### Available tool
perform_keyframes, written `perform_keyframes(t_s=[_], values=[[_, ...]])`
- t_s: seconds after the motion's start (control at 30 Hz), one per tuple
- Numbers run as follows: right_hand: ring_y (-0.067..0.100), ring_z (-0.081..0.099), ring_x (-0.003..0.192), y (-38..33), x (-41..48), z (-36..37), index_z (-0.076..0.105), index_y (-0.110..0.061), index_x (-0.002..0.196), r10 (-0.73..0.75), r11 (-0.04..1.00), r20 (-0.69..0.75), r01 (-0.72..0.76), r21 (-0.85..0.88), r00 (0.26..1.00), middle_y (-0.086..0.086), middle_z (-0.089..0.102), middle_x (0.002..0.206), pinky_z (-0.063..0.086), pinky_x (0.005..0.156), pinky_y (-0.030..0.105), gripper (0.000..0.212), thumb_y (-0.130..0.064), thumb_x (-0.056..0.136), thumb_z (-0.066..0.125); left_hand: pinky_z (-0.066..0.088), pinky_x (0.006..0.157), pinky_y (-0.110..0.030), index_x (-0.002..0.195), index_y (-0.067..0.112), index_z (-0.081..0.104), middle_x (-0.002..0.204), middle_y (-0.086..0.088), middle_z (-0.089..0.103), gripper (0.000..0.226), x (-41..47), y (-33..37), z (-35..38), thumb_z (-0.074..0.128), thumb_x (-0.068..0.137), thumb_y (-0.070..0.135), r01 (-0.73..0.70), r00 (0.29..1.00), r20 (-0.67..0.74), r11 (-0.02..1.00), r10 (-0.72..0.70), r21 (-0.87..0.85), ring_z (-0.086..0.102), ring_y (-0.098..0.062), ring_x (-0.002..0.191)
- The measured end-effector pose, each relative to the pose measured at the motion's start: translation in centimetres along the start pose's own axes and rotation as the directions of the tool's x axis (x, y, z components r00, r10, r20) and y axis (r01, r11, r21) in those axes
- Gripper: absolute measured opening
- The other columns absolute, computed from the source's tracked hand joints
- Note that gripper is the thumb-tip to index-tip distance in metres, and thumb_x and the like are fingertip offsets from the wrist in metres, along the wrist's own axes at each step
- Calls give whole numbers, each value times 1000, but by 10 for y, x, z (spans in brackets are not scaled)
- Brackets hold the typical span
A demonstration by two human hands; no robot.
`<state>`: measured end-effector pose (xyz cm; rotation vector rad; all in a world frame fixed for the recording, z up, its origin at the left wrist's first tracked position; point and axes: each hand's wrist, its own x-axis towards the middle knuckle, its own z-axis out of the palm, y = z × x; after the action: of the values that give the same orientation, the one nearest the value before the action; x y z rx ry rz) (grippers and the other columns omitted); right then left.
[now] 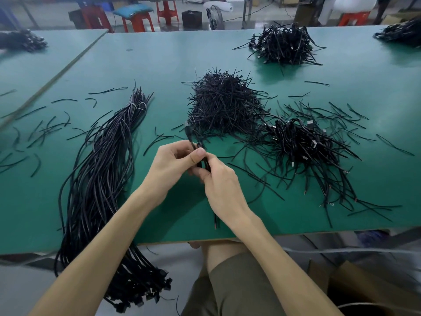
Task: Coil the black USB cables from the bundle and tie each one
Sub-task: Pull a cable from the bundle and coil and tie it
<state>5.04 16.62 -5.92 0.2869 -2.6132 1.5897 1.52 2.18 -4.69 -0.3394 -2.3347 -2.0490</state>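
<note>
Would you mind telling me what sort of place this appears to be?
Probably a factory assembly bench: a long green worktable carries a bundle of black USB cables, a heap of tie strips and piles of coiled cables, with red plastic stools behind.

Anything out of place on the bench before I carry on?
Yes: the uncoiled cable bundle droops over the near edge of the table, connector ends dangling below. Loose ties lie scattered left of it instead of on the tie pile.
</note>
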Motion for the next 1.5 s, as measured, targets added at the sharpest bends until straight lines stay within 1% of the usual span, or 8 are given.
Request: perform_keyframes(t_s=[0.23,0.47,0.67,0.83,1.0,1.13,1.27,1.5], values=[[-6,54,78,4,1,2,64,-18,127,-41,999,-35,39,-36,999,-16,68,98,40,74,6,29,-9,104,50,58,74,-43,75,14,66,75,-19,73,41,1,-3,0,86,73,49,35,997,-69,999,-34,7,72,-28,66],[28,65,105,-8,9,-6,60,-13,126,-56,954,116,87,-288,992,5,68,118,53,89,45,34,-1,102,38,58,87,-56,118,6,51,90,-15,75,71,8,4,-18,88,72,46,184,982,-39,982,-183,30,73,-42,81],[34,59,76,-10,38,-22,51,-12,109,-163,709,237,281,-647,958,2,49,94,40,62,42,23,6,97,40,61,77,-38,141,13,43,102,-14,68,80,28,11,-40,85,76,30,154,988,-19,967,-153,201,73,-27,85],[27,51,71,0,58,-25,48,-13,108,-238,582,309,390,-713,921,0,42,93,34,57,38,36,14,84,50,44,84,-20,103,29,74,101,7,62,27,43,16,-54,66,89,50,-212,966,253,696,45,686,58,-10,95],[27,58,86,11,66,-25,51,-12,107,-297,560,299,419,-715,907,4,50,99,34,60,36,35,13,83,50,26,83,-33,90,18,65,79,8,57,59,51,12,-46,28,97,63,-307,926,366,383,-89,871,47,-16,90],[25,57,86,18,67,-21,55,-12,109,-322,585,249,399,-706,913,3,51,99,31,62,32,31,10,87,51,39,80,-38,87,17,54,77,0,59,68,50,7,-39,12,93,70,-315,922,384,468,-58,826,56,-21,81],[22,56,84,21,69,-19,53,-13,107,-300,618,243,382,-688,923,1,49,99,30,62,31,30,9,88,51,39,70,-40,84,24,39,77,8,52,48,49,-4,-25,17,100,63,-227,941,323,519,-103,824,52,-17,75],[23,61,73,26,69,-17,51,-14,111,-287,625,166,316,-714,943,-2,54,106,37,54,32,8,-11,104,52,36,65,-37,84,21,42,75,7,51,34,44,-14,-22,32,110,41,-256,965,241,556,102,791,47,-19,71]])
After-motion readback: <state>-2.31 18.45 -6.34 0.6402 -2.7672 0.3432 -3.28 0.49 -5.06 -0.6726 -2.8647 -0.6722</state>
